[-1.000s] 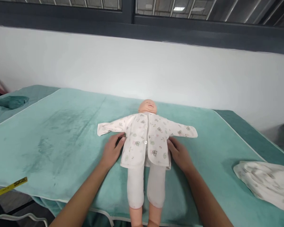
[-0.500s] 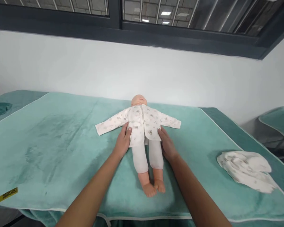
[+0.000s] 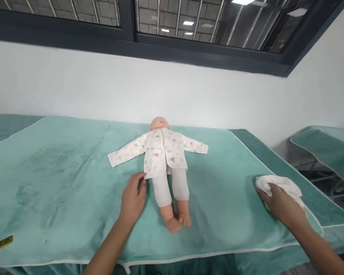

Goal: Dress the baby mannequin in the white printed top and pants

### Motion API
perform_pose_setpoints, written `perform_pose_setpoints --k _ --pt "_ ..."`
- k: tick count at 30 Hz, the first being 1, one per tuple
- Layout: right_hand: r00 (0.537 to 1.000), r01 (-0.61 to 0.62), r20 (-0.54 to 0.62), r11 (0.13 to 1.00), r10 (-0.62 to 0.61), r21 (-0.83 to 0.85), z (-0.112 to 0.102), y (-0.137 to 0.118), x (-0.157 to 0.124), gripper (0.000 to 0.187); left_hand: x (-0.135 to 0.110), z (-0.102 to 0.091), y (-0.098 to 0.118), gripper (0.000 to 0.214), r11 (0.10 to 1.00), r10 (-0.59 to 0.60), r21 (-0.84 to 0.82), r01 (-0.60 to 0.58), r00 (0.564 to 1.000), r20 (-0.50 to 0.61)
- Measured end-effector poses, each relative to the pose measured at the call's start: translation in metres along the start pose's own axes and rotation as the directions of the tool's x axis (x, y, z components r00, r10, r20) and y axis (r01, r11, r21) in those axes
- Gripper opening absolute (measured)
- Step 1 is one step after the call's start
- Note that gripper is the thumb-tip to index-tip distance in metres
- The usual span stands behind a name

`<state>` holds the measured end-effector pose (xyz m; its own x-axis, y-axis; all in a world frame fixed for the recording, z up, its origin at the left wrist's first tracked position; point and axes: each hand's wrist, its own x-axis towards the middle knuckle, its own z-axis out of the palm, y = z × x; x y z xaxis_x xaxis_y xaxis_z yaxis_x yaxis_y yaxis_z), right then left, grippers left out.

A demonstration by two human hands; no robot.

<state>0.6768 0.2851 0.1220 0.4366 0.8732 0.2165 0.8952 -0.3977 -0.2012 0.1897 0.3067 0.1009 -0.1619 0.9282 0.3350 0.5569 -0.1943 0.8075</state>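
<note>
A baby doll [image 3: 159, 123] lies on its back, head toward the wall, in a white printed long-sleeved shirt [image 3: 156, 152] with both sleeves spread out. White fabric covers its upper legs; the lower legs and feet are bare. Beside the doll's hip, my left hand [image 3: 134, 196] rests with thumb and fingers apart, fingertips touching the shirt's lower corner. Far to the right, my right hand [image 3: 283, 204] grips a bunched white printed cloth garment [image 3: 286, 184], fingers over its near side. Part of that garment is hidden under the hand.
A green padded cover [image 3: 74, 183] with white piping spreads under everything. Behind it rise a white wall [image 3: 132, 84] and a dark window frame [image 3: 189, 51]. A yellow label strip [image 3: 0, 244] lies at the front left. Another green-covered surface [image 3: 326, 149] stands at the right.
My right hand has left the doll's side and taken hold of the bunched garment. My left hand has slid down from the doll's waist to the shirt hem. The view has shifted right.
</note>
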Motion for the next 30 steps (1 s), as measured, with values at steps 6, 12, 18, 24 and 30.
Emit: perform_pose_setpoints --k 6,12,18,24,30 --pt "0.985 -0.146 0.167 0.721 0.043 0.677 -0.022 -0.088 -0.039 0.041 -0.012 0.013 0.020 0.028 0.915 0.348 0.199 -0.351 0.936 0.053" --pt "0.916 -0.152 0.233 0.255 -0.326 0.955 -0.032 -0.208 -0.072 0.057 -0.022 0.011 0.055 0.023 0.923 0.342 0.102 -0.370 0.913 0.223" --pt "0.843 -0.123 0.143 0.073 -0.519 0.990 -0.057 -0.263 -0.089 0.062 -0.033 -0.019 0.101 0.061 0.949 0.303 -0.151 -0.278 0.936 0.180" --pt "0.809 -0.158 0.203 0.129 -0.551 0.979 -0.063 -0.279 -0.095 0.057 -0.016 -0.031 0.115 0.030 0.966 0.254 -0.080 -0.245 0.955 0.155" --pt "0.581 0.746 -0.273 0.368 -0.767 0.555 -0.074 -0.272 -0.084 0.047 0.036 -0.042 0.110 0.022 0.962 0.008 -0.272 0.036 0.988 0.157"
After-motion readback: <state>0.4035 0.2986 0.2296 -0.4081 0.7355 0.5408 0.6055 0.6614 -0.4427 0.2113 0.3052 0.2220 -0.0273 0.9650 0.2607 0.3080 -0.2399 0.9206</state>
